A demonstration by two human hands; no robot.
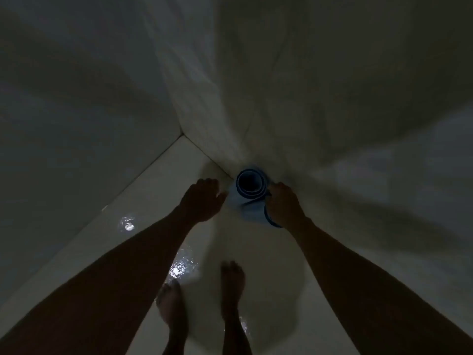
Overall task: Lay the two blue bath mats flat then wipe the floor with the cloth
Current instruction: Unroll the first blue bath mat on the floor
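Observation:
A rolled blue bath mat (pixel 249 190) stands upright in the corner where the white walls meet, its open spiral end facing me. Part of it hangs unrolled below the roll. My right hand (pixel 284 204) grips the loose right edge of the mat. My left hand (pixel 204 199) is just left of the roll with its fingers spread, touching or nearly touching the mat; the dim light hides which. A second mat and a cloth are not in view.
The wet, glossy white floor (pixel 268 265) shows bright reflections at the left. My bare feet (pixel 202 301) stand close behind the mat. White walls close in at the left, the right and ahead. The room is dark.

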